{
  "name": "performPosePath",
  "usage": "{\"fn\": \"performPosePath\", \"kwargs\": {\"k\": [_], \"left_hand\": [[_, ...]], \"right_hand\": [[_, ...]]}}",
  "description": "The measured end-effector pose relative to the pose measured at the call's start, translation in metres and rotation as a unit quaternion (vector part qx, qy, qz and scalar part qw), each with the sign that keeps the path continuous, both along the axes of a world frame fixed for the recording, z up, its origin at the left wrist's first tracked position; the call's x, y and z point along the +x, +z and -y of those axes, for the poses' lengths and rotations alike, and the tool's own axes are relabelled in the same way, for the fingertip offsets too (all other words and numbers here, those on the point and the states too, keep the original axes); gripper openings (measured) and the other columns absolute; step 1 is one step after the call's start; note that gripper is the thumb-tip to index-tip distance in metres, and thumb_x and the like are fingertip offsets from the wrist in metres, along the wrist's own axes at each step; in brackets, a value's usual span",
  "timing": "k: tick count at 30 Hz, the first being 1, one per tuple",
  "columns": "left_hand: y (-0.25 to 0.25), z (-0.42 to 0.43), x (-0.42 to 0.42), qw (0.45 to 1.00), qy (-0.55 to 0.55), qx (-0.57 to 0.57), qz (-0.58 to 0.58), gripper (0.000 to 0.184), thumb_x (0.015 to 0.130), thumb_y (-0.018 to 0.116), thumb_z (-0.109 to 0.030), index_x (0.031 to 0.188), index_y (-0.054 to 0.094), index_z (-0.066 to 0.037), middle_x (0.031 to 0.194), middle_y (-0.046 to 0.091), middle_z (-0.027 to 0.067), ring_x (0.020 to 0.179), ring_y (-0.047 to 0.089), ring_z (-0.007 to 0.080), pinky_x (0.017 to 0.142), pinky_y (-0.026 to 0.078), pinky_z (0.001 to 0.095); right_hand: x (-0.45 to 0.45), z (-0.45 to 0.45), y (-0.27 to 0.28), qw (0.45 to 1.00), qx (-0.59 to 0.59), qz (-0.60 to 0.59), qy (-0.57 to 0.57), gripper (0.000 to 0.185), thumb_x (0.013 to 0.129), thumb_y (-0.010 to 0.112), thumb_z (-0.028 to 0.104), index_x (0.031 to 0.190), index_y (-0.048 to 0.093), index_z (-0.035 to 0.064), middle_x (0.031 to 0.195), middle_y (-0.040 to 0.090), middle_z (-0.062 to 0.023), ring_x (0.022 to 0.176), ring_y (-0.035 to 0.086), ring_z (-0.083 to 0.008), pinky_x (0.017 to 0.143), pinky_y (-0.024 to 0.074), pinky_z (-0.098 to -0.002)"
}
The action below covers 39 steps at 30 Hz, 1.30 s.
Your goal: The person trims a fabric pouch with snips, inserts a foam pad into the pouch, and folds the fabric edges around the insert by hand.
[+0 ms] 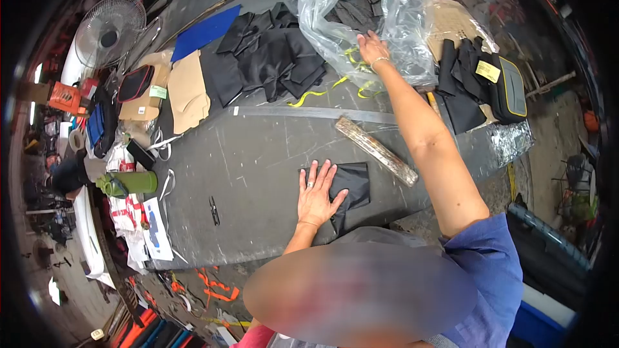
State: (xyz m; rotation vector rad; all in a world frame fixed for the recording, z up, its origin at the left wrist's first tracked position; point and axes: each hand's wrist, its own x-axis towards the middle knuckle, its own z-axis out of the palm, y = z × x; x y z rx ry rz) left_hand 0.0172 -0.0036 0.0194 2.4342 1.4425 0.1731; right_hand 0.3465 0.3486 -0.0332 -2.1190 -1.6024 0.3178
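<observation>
Fabric (pixel 356 187) lies black and creased under the left hand (pixel 314 201).

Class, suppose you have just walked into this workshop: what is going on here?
At a dark table, a person's left hand lies flat at the edge of a black fabric piece. Their right hand reaches to the opening of a clear plastic bag with dark fabric inside. More black pieces lie heaped beside the bag, and a worn bar rests nearby.

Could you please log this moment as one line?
left hand: on black fabric piece | right hand: at clear plastic bag containing dark fabric
</observation>
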Motion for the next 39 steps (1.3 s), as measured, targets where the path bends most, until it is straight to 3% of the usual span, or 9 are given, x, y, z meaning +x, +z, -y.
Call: {"fn": "performPosePath", "kwargs": {"k": [9,13,23,25,27,29,33,36,39], "left_hand": [[-0.003,0.002,-0.001,1.000,0.000,0.013,0.006,0.075,0.096,0.056,-0.058,0.157,0.041,-0.017,0.166,0.034,0.0015,0.157,0.019,0.0297,0.127,0.010,0.0552],[-0.004,0.003,0.000,1.000,-0.004,0.024,0.012,0.075,0.095,0.058,-0.057,0.156,0.042,-0.015,0.165,0.035,0.0036,0.156,0.021,0.0314,0.127,0.011,0.0556],[0.012,-0.001,-0.007,0.994,0.000,-0.063,0.088,0.073,0.093,0.059,-0.060,0.146,0.054,-0.010,0.161,0.040,0.0158,0.156,0.017,0.0394,0.125,0.004,0.0594],[0.025,-0.004,0.001,0.989,0.001,-0.040,0.141,0.072,0.090,0.065,-0.057,0.133,0.062,0.001,0.149,0.049,0.0268,0.151,0.030,0.0418,0.122,0.020,0.0561],[0.050,0.005,0.024,0.942,0.145,-0.153,0.261,0.059,0.094,0.072,-0.042,0.118,0.063,0.010,0.102,0.072,0.0255,0.096,0.071,0.0363,0.089,0.053,0.0433],[0.042,0.003,0.028,0.887,0.230,-0.227,0.331,0.056,0.096,0.072,-0.040,0.115,0.061,0.011,0.088,0.074,0.0186,0.080,0.072,0.0284,0.082,0.055,0.0417],[0.021,0.007,0.025,0.691,0.207,-0.375,0.582,0.035,0.100,0.068,-0.017,0.125,0.056,0.004,0.089,0.075,0.0095,0.076,0.071,0.0163,0.072,0.057,0.0317],[0.017,0.011,0.017,0.679,0.196,-0.412,0.575,0.027,0.098,0.070,-0.014,0.121,0.062,-0.001,0.094,0.075,0.0087,0.078,0.071,0.0137,0.071,0.058,0.0293],[0.013,0.014,0.014,0.695,0.180,-0.424,0.551,0.027,0.097,0.071,-0.014,0.121,0.065,-0.003,0.096,0.075,0.0072,0.080,0.070,0.0132,0.073,0.056,0.0297]], "right_hand": [[-0.025,0.077,0.075,0.959,0.215,-0.175,0.066,0.052,0.102,0.053,0.040,0.129,0.066,-0.0028,0.148,0.052,-0.0197,0.138,0.048,-0.0354,0.116,0.0377,-0.0448],[-0.066,0.208,0.115,0.946,0.288,-0.067,0.128,0.041,0.092,0.071,0.023,0.120,0.068,-0.0064,0.137,0.058,-0.0186,0.137,0.047,-0.0418,0.114,0.0393,-0.0481],[-0.108,0.418,0.109,0.953,0.085,-0.109,0.268,0.058,0.090,0.074,0.021,0.134,0.054,-0.0116,0.151,0.044,-0.0219,0.147,0.036,-0.0398,0.120,0.0344,-0.0467],[-0.111,0.432,0.113,0.940,0.059,-0.122,0.314,0.059,0.091,0.073,0.019,0.137,0.052,-0.0103,0.156,0.040,-0.0206,0.149,0.034,-0.0389,0.121,0.0333,-0.0469],[-0.117,0.441,0.114,0.931,0.046,-0.116,0.342,0.058,0.091,0.073,0.019,0.137,0.052,-0.0096,0.158,0.038,-0.0197,0.151,0.031,-0.0370,0.122,0.0311,-0.0459],[-0.121,0.443,0.118,0.919,0.075,-0.135,0.363,0.043,0.091,0.074,0.017,0.126,0.064,-0.0043,0.146,0.053,-0.0182,0.141,0.048,-0.0341,0.116,0.0407,-0.0440],[-0.099,0.427,0.126,0.917,0.149,-0.284,0.235,0.010,0.093,0.073,0.013,0.098,0.076,0.0048,0.105,0.074,-0.0112,0.097,0.070,-0.0252,0.087,0.0564,-0.0362],[-0.073,0.408,0.127,0.897,0.192,-0.397,0.017,0.021,0.101,0.064,0.015,0.119,0.070,0.0064,0.093,0.066,-0.0023,0.077,0.063,-0.0135,0.072,0.0520,-0.0292],[-0.046,0.394,0.109,0.860,0.132,-0.493,0.006,0.040,0.109,0.050,0.036,0.131,0.064,0.0059,0.115,0.065,-0.0050,0.103,0.062,-0.0145,0.081,0.0552,-0.0323]]}}
